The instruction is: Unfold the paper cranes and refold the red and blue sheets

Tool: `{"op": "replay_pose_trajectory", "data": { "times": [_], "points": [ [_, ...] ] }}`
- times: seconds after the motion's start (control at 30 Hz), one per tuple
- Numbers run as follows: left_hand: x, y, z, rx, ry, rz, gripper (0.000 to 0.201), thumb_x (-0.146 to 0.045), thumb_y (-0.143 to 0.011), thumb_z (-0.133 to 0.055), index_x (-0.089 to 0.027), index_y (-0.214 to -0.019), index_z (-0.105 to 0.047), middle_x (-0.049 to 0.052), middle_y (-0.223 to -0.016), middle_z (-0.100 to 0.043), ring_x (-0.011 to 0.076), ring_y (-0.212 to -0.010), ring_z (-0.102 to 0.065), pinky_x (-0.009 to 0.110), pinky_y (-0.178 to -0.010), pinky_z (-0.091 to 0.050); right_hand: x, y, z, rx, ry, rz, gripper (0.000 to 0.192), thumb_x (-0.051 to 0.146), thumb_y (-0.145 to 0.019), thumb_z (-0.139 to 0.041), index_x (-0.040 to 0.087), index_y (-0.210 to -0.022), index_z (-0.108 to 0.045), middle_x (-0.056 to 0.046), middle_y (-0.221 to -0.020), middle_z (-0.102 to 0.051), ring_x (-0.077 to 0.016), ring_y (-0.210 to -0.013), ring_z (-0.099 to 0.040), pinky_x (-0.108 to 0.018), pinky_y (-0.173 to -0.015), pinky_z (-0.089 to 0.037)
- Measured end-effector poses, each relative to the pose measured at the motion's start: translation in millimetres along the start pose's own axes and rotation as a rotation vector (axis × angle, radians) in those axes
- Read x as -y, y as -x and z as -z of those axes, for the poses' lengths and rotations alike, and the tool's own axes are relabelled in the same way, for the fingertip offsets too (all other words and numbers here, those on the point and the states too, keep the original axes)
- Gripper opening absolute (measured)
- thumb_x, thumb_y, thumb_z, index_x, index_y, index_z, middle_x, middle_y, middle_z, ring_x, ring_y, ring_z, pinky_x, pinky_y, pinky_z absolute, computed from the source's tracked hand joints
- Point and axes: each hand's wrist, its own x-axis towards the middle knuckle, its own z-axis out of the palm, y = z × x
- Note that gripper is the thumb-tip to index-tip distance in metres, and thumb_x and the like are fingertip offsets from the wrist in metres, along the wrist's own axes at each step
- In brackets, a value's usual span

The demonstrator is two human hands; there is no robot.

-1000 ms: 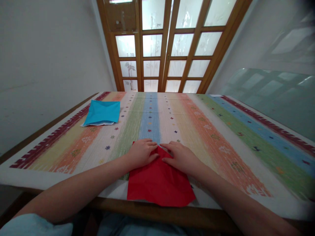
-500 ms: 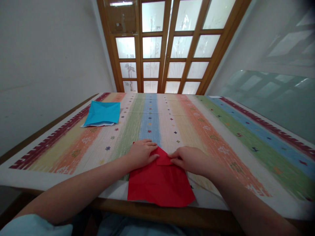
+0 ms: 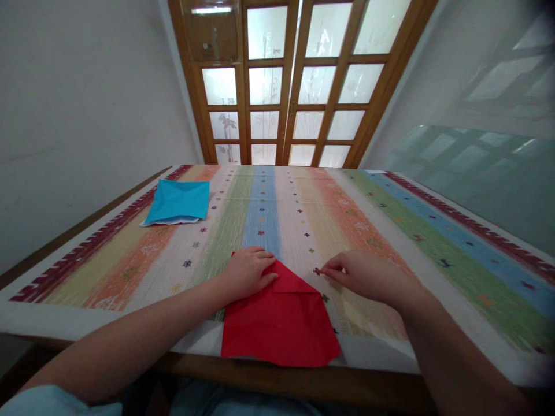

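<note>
A sheet of red paper [image 3: 281, 329] lies at the table's near edge, its upper right corner folded inward to make a slanting edge. My left hand [image 3: 249, 271] rests flat on the paper's upper left part, fingers stretched out and thumb apart, covering that part. Off the paper to the right, my right hand [image 3: 362, 277] is over the tablecloth, thumb and index finger close together in a pinch with nothing visible between them. Its curled other fingers are partly hidden.
A striped tablecloth [image 3: 299, 231] covers the table. A stack of blue paper [image 3: 177, 201] with white showing underneath lies at the far left. Beyond the table stand wooden glazed doors [image 3: 286, 108]; walls flank both sides, with a glass panel [image 3: 477, 167] at right.
My right hand has let go of the red paper's folded corner and moved right, off the paper. The folded flap now shows uncovered. My left hand stays on the paper.
</note>
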Motion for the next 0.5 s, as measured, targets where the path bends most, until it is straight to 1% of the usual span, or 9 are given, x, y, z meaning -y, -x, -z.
{"op": "replay_pose_trajectory", "data": {
  "times": [0.07, 0.13, 0.17, 0.23, 0.27, 0.33, 0.4, 0.5],
  "points": [
    [-2, -1, 2.4, 0.002, 0.002, 0.004, 0.032, -0.04, -0.096, -0.062, -0.019, -0.118, -0.069, 0.008, -0.117, -0.073, 0.0268, -0.112, -0.063, 0.041, -0.099, -0.049, 5, -1, 5, -0.106, -0.028, 0.043, 0.034, 0.034, -0.097, -0.051, 0.019, -0.082, -0.078, -0.008, -0.078, -0.074, -0.0199, -0.069, -0.066, -0.029, -0.065, -0.044],
    [-5, -1, 5.3, 0.0, -0.012, 0.013, 0.031, -0.039, -0.095, -0.063, -0.02, -0.119, -0.069, 0.008, -0.114, -0.072, 0.0269, -0.108, -0.063, 0.041, -0.095, -0.05, 20, 1, 7, -0.17, -0.062, 0.152, 0.03, 0.03, -0.1, -0.05, 0.021, -0.092, -0.077, -0.007, -0.088, -0.075, -0.0204, -0.08, -0.067, -0.03, -0.072, -0.046],
    [-6, -1, 6.7, 0.0, -0.026, 0.02, 0.031, -0.039, -0.095, -0.063, -0.02, -0.119, -0.069, 0.009, -0.112, -0.071, 0.0271, -0.106, -0.062, 0.041, -0.093, -0.05, 30, 3, 6, -0.172, -0.077, 0.224, 0.027, 0.028, -0.1, -0.051, 0.022, -0.095, -0.077, -0.006, -0.09, -0.075, -0.0198, -0.083, -0.066, -0.03, -0.075, -0.046],
    [-8, -1, 8.9, 0.001, -0.062, 0.045, 0.03, -0.04, -0.094, -0.063, -0.021, -0.116, -0.07, 0.01, -0.107, -0.07, 0.0277, -0.101, -0.062, 0.042, -0.089, -0.05, 52, 7, 1, -0.087, -0.082, 0.392, 0.02, 0.029, -0.098, -0.057, 0.023, -0.093, -0.075, -0.004, -0.088, -0.074, -0.0191, -0.084, -0.065, -0.03, -0.075, -0.046],
    [-9, -1, 9.7, 0.004, -0.08, 0.061, 0.03, -0.041, -0.093, -0.063, -0.021, -0.114, -0.071, 0.01, -0.104, -0.07, 0.0281, -0.099, -0.062, 0.042, -0.087, -0.05, 62, 10, -2, -0.04, -0.069, 0.454, 0.019, 0.031, -0.097, -0.06, 0.022, -0.088, -0.074, -0.004, -0.088, -0.073, -0.0192, -0.084, -0.065, -0.031, -0.076, -0.046],
    [-10, 0, 10.8, 0.012, -0.108, 0.104, 0.03, -0.041, -0.092, -0.064, -0.02, -0.112, -0.071, 0.01, -0.099, -0.07, 0.029, -0.096, -0.063, 0.042, -0.084, -0.05, 77, 14, -10, 0.007, -0.045, 0.569, 0.022, 0.037, -0.096, -0.064, 0.02, -0.084, -0.071, -0.004, -0.089, -0.074, -0.0208, -0.09, -0.066, -0.034, -0.085, -0.047],
    [-10, 2, 11.4, 0.033, -0.116, 0.152, 0.031, -0.041, -0.093, -0.062, -0.02, -0.115, -0.069, 0.01, -0.095, -0.071, 0.0292, -0.091, -0.066, 0.042, -0.08, -0.05, 86, 17, -17, 0.024, -0.031, 0.603, 0.023, 0.043, -0.09, -0.071, 0.02, -0.086, -0.07, -0.004, -0.096, -0.075, -0.0238, -0.097, -0.066, -0.038, -0.091, -0.047],
    [-11, 4, 13.0, 0.086, -0.094, 0.245, 0.035, -0.041, -0.096, -0.057, -0.02, -0.122, -0.066, 0.011, -0.09, -0.074, 0.028, -0.079, -0.069, 0.038, -0.07, -0.051, 89, 20, -24, 0.045, -0.033, 0.568, 0.038, 0.053, -0.079, -0.08, 0.02, -0.094, -0.07, -0.008, -0.109, -0.073, -0.0289, -0.103, -0.066, -0.041, -0.091, -0.048]
  ]
}}
